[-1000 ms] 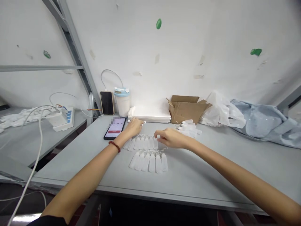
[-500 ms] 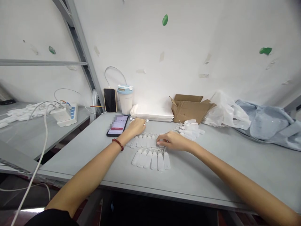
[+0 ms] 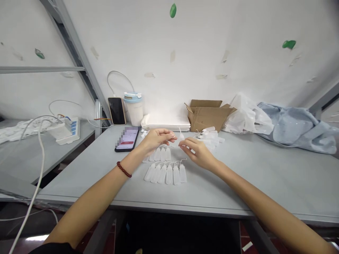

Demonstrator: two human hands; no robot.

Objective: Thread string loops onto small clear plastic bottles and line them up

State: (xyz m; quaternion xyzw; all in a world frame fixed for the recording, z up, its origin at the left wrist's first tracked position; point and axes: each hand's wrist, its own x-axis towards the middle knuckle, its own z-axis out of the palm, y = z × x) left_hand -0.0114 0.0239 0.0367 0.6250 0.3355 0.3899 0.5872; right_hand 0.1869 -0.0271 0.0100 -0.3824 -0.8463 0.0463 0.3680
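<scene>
My right hand (image 3: 198, 151) pinches a small translucent squeeze bottle (image 3: 181, 136), its thin spout pointing up. Just left of that bottle is my left hand (image 3: 158, 138), raised over the table, with thumb and fingertips pressed together. Whatever it may hold is too small to make out. Below both hands lies a front row of similar bottles (image 3: 169, 174), their curved spouts towards the back. A second row of bottles (image 3: 162, 154) lies behind it, partly hidden by my left hand and wrist. Small white pieces (image 3: 143, 133) lie beside my left hand, partly covered by it.
More bottles (image 3: 212, 137) lie in a loose pile behind my right hand. Along the wall stand a phone (image 3: 117, 110), a cup (image 3: 134, 111), a white stack (image 3: 166, 122), a cardboard box (image 3: 209, 116), a plastic bag (image 3: 245, 118) and blue cloth (image 3: 296, 127). Another phone (image 3: 127, 138) lies flat.
My left hand has lifted from the small white pieces and moved right, towards my right hand. My right hand has raised one bottle from the back row. The view has shifted slightly.
</scene>
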